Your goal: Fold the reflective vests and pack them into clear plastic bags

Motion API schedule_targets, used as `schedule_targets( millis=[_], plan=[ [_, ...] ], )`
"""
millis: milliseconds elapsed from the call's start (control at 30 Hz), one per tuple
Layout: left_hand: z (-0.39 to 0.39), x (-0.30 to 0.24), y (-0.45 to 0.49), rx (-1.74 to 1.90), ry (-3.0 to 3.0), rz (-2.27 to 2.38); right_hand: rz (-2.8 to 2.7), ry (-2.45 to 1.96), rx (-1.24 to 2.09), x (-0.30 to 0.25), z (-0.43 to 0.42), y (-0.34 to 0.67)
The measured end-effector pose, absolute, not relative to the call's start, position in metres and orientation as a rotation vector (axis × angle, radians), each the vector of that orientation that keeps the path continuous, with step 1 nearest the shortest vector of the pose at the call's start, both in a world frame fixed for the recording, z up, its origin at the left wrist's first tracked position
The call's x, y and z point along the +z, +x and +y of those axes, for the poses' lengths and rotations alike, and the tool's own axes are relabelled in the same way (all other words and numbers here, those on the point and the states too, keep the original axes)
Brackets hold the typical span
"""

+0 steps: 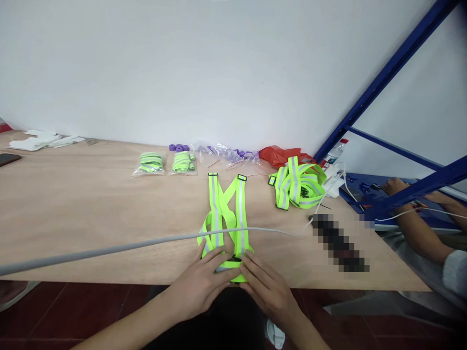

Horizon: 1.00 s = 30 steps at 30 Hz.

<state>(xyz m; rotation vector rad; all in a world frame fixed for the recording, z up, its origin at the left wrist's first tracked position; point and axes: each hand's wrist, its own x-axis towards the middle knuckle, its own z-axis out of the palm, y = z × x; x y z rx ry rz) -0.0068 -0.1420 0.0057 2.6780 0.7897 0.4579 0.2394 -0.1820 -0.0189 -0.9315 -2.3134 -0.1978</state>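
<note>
A neon-yellow reflective harness vest (215, 209) with silver stripes and black buckles lies on the table in front of me. Its two long straps point away, and its waist band is folded near the table's front edge. My left hand (202, 282) rests on the band's left part with fingers stretched out. On the right end of the band lies my right hand (268, 287), its fingers also extended and flat. The fingertips of both hands come close together over the band, hiding part of it. A grey cable (146, 243) crosses the view above the straps.
A bundled reflective harness (297, 187) lies at right, by a red plastic bag (280, 154) and a bottle (335, 151). Behind are two packed bags (151, 163) and purple rolls (178, 147). A blue metal frame (386, 78) and a co-worker's arm (419, 233) are at right.
</note>
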Motion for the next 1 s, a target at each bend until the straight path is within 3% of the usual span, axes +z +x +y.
schedule_targets(
  millis=[1000],
  plan=[
    [-0.137,0.006,-0.011,0.332,2.631,0.759,-2.332,-1.005,0.133,-0.015,-0.184,0.251]
  ],
)
